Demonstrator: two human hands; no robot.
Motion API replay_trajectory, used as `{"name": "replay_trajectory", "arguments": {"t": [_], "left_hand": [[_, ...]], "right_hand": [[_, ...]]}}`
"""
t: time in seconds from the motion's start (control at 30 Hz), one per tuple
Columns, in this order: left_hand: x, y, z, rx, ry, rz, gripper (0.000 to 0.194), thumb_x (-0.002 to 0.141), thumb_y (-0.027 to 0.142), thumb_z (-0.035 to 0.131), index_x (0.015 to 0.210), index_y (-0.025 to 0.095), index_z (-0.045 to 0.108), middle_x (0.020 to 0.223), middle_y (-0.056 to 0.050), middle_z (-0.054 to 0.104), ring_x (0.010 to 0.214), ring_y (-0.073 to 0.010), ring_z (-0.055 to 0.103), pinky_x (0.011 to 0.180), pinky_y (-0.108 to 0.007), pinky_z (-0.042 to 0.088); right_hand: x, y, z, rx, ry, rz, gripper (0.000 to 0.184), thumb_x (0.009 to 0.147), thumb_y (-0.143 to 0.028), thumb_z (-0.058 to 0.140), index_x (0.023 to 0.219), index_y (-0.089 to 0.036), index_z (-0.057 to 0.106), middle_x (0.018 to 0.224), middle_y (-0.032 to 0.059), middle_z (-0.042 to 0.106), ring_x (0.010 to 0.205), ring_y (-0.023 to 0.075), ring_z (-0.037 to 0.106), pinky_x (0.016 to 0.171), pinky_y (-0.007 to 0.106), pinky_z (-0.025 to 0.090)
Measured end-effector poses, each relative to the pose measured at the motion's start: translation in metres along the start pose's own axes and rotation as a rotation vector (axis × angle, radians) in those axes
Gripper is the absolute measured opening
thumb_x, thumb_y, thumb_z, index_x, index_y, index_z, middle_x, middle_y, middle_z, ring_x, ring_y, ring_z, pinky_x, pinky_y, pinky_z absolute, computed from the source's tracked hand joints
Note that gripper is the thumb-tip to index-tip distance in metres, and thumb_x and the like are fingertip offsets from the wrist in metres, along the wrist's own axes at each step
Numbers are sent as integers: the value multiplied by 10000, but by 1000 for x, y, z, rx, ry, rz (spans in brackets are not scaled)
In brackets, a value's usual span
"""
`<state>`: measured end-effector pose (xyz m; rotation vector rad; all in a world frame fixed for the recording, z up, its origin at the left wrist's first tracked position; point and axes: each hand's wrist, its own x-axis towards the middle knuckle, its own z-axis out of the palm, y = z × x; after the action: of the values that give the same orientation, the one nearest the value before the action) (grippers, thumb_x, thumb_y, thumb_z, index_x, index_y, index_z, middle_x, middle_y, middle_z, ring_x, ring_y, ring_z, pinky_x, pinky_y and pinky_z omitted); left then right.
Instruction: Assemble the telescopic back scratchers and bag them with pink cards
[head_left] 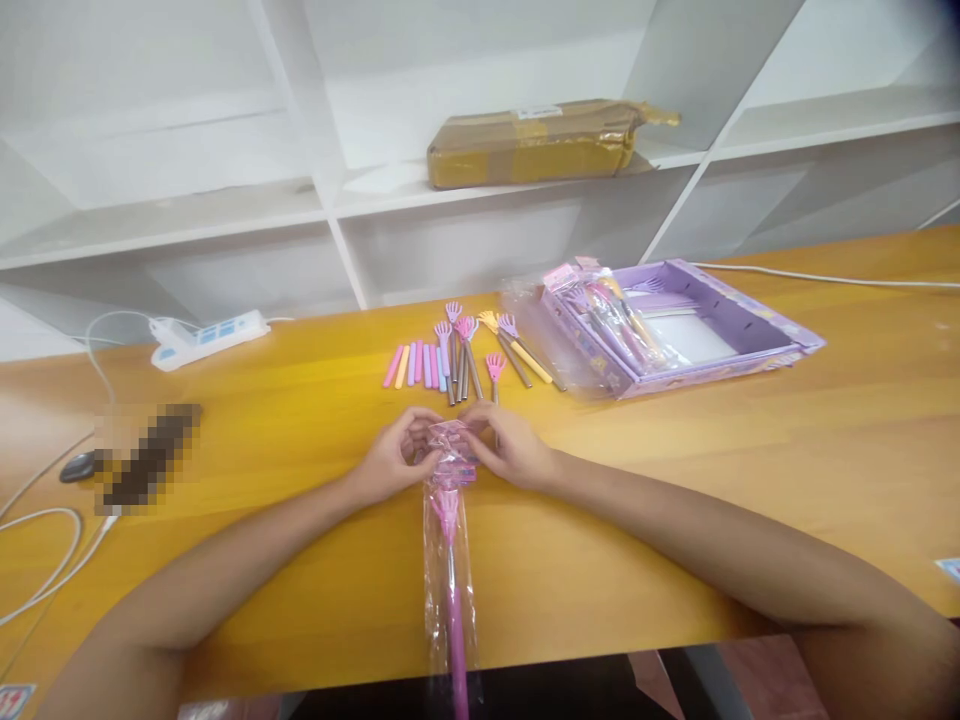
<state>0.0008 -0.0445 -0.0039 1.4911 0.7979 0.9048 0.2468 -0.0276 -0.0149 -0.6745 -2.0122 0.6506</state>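
A clear plastic bag (429, 560) lies lengthwise toward me, with a pink back scratcher (454, 610) inside it. The scratcher's claw end points away from me and its handle reaches past the table's front edge. My left hand (401, 455) pinches the left side of the bag's top, by a pink printed label (461, 474). On the right side of the same top, my right hand (514, 445) is closed with thumb and fingers together. Just beyond my hands lie several loose claw heads on metal rods (466, 350) and several coloured handle tubes (415, 365).
A purple open box (742, 345) holding bagged back scratchers (622, 320) stands at the back right. At the left are a white power strip (214, 338), cables and a black mouse (79, 467). A taped brown carton (532, 145) rests on the shelf behind.
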Motion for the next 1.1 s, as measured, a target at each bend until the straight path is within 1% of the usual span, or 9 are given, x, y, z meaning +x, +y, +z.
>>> {"name": "replay_trajectory", "arguments": {"t": [0.07, 0.13, 0.3, 0.43, 0.6, 0.77, 0.9, 0.97, 1.1], "left_hand": [[1, -1, 0, -6, 17, 4, 464, 887, 274, 867, 1266, 212, 607, 1147, -85, 755, 1068, -181, 731, 1004, -317, 560], [1, -1, -1, -17, 25, 5, 469, 883, 270, 868, 1269, 209, 608, 1128, -80, 764, 1038, -173, 735, 986, -307, 561], [2, -3, -2, -61, 27, -7, 461, 913, 339, 862, 1270, 199, 607, 1087, -74, 784, 1004, -172, 742, 937, -298, 569], [4, -3, -5, -73, 49, -4, 457, 935, 425, 850, 1252, 194, 616, 1074, -75, 812, 970, -173, 755, 916, -305, 595], [5, 4, -7, -62, 65, -36, 472, 953, 522, 819, 1232, 181, 651, 957, -66, 831, 841, -184, 765, 824, -305, 603], [4, 6, -7, -65, 70, -49, 469, 978, 549, 784, 1253, 183, 677, 968, -61, 844, 855, -188, 784, 826, -294, 602], [4, 4, -8, -94, 91, -67, 468, 977, 557, 781, 1241, 179, 703, 1044, -85, 844, 938, -224, 807, 874, -317, 615], [4, 4, -9, -98, 94, -82, 487, 975, 568, 780, 1252, 175, 702, 998, -79, 837, 910, -227, 807, 867, -324, 618], [4, 5, -9, -92, 71, -94, 522, 961, 582, 792, 1276, 181, 679, 887, -38, 810, 811, -191, 780, 816, -303, 612]], "right_hand": [[-1, 1, 1, 11, 39, 84, 257, 1123, -450, 560, 1266, -239, 586, 1060, 101, 747, 813, 198, 717, 711, 355, 601], [-3, 2, 2, 18, 80, 126, 335, 1109, -480, 584, 1333, -233, 559, 1064, 101, 757, 762, 190, 711, 682, 352, 591], [-3, 4, 1, -18, 51, 120, 320, 1095, -460, 611, 1316, -232, 568, 1041, 90, 775, 746, 189, 717, 702, 358, 586], [0, 2, -1, -95, 32, 65, 300, 1091, -435, 602, 1303, -223, 594, 957, 74, 765, 741, 195, 708, 709, 354, 591], [3, 0, -4, -169, 15, -15, 351, 1077, -347, 608, 1397, -205, 580, 1016, 93, 782, 753, 202, 715, 729, 361, 604], [5, 3, -6, -229, -2, -180, 325, 1022, -207, 627, 1345, -229, 615, 1090, 87, 791, 805, 195, 726, 735, 345, 594], [6, 5, -6, -274, 20, -273, 328, 988, -156, 637, 1308, -227, 624, 1026, 69, 774, 815, 196, 713, 728, 339, 583], [7, 4, -6, -303, 17, -307, 317, 983, -144, 630, 1291, -221, 633, 1000, 66, 762, 818, 199, 704, 729, 340, 578], [8, 1, -6, -349, 11, -357, 297, 991, -133, 615, 1274, -217, 648, 995, 63, 746, 829, 197, 692, 729, 332, 569]]}}
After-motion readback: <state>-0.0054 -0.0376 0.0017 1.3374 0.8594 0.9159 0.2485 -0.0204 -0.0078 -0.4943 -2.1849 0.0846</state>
